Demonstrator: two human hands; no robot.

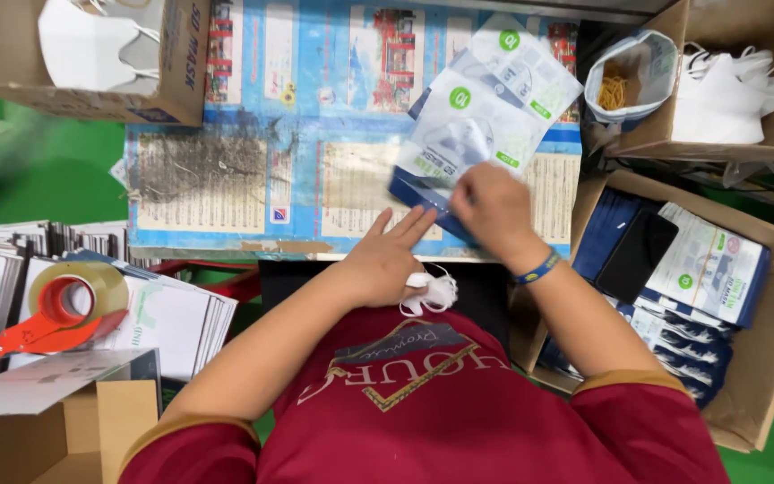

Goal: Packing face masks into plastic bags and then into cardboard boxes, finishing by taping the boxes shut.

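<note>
just under the right hand lies a mask pouch.

My left hand lay palm down, fingers stretched out flat and pointing forward and to the right. My right hand sat just beside it, knuckles up, fingers curled under in a pinch. Both forearms were bare and angled inward from my elbows, so the wrists nearly met.
</note>
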